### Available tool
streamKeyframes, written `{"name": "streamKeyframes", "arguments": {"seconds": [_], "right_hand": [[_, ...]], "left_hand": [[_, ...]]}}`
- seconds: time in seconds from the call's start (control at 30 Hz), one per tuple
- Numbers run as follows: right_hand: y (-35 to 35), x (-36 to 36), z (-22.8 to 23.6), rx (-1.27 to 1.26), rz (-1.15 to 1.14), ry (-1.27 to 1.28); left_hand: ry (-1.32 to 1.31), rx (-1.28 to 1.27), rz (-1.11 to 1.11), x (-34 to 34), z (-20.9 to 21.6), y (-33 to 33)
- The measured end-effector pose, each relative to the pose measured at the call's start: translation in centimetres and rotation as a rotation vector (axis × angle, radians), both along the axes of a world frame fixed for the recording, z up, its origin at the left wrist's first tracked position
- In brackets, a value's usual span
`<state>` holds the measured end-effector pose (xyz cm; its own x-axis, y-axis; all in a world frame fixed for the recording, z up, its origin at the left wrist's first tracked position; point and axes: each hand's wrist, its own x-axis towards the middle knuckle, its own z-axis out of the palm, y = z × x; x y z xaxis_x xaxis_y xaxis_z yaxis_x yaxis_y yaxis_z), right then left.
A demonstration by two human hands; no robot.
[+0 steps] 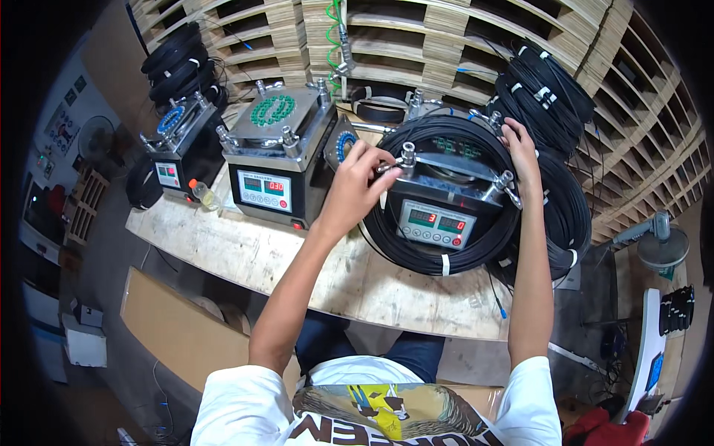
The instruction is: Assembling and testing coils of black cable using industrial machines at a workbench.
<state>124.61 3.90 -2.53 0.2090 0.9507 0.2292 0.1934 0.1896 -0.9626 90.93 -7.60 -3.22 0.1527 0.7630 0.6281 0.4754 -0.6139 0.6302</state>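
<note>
While the left hand (362, 172) pinches a clamp post (407, 155), the right hand (518, 145) lies open on the black cable coil (446, 256).

Both forearms stretched forward, bare. Left hand (355, 186) curled, fingertips (387, 160) pinched together in tight grip. Right hand (520, 152) farther out, palm down, fingers spread flat.

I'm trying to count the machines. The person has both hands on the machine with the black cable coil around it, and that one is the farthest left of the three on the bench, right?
Not quite. The head view shows both the left hand and right hand on the machine with the black cable coil around it, but that machine is the farthest right of the three on the bench, not the farthest left.
</note>
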Motion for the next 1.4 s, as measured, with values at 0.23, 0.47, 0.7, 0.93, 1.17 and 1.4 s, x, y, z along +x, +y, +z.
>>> {"name": "streamKeyframes", "arguments": {"seconds": [0.23, 0.47, 0.7, 0.93, 1.17, 1.4], "right_hand": [[-2.6, 0.7, 0.1, -0.028, 0.03, 0.01], [-7.8, 0.0, 0.6, 0.017, -0.013, -0.01], [-8.2, 0.3, -1.2, 0.104, -0.054, -0.04], [-8.5, -0.4, -1.2, 0.114, -0.063, 0.027], [-8.3, -0.2, -1.4, 0.153, -0.068, 0.006], [-8.0, -0.1, -1.9, 0.142, -0.057, 0.055]], "left_hand": [[0.126, 0.123, 0.043, 0.9, -1.8, 0.0], [0.017, 0.027, 0.084, 1.5, -1.1, -0.7], [-0.036, -0.171, 0.148, 1.2, -0.8, -0.2], [-0.19, -0.584, -0.442, -3.8, 0.0, 1.4], [0.072, -0.125, -0.117, -1.8, -1.1, 0.4], [0.134, 0.33, 0.028, 4.5, -1.9, -0.4]]}}
